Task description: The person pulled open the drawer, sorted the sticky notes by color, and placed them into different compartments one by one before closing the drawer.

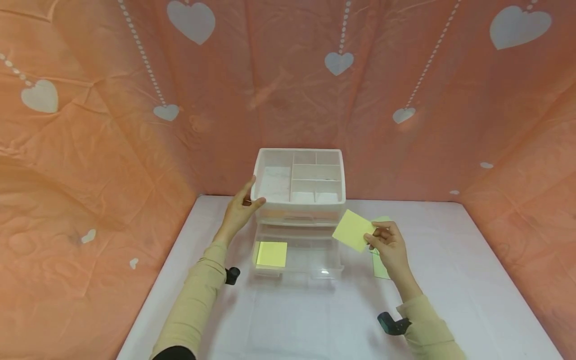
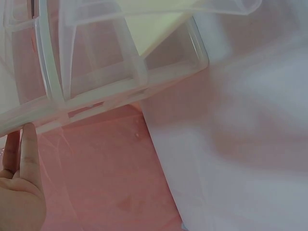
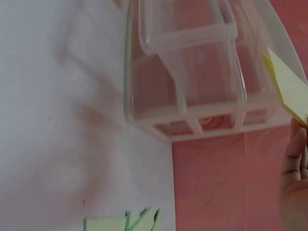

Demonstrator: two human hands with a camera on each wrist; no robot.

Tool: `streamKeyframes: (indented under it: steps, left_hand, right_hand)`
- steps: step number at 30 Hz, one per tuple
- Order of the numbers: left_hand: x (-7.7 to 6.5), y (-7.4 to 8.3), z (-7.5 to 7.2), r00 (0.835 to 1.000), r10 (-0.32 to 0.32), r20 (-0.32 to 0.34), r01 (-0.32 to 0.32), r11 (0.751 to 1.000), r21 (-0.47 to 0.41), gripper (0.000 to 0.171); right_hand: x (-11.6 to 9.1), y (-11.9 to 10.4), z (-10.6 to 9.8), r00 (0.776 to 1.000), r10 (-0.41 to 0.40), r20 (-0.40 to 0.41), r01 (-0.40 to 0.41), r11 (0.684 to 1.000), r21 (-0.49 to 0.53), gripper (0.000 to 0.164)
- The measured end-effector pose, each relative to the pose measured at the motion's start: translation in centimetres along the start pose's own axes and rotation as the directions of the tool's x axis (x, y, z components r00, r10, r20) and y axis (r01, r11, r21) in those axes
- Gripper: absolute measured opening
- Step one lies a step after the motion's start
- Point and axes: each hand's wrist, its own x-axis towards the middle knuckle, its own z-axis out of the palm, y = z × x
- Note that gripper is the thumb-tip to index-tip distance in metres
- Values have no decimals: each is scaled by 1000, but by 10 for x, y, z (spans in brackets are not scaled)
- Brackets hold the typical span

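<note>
Right hand [image 1: 390,245]: here it is, fingers pinching a pale yellow pad [image 1: 353,230] by one corner, up near the right end of the open drawer [image 1: 310,255].
Left hand [image 1: 238,212]: thumb and fingers spread, touching the left side of the white organizer [image 1: 297,206], apparently steadying it.
Open drawer: a second yellow pad [image 1: 272,254] lies inside, at the left; looks like the loading step, so the next move would call for bringing the pinched one leftward and lowering it in flat.
Green pads [image 1: 381,265]: partly hidden behind the right hand, on the surface [image 1: 292,310]; can't count them.
Wrist views: dim, both hands cut off.
</note>
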Motion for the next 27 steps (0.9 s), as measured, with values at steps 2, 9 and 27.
streamKeyframes:
  steps: [2, 9, 27]
  left_hand:
    - [0, 1, 0, 1000, 1, 3, -1, 1000, 1, 70]
    - [1, 0, 0, 1000, 8, -3, -8, 1000, 11, 69]
    - [-1, 0, 1, 1000, 10, -3, -10, 1000, -2, 70]
  right_hand:
    - [2, -2, 9, 1000, 6, 24, -5, 1000, -18, 31]
    - [7, -6, 38, 996, 57, 74, -52, 996, -68, 31]
    - [16, 3, 99, 947, 142, 287, -49, 951, -306, 28]
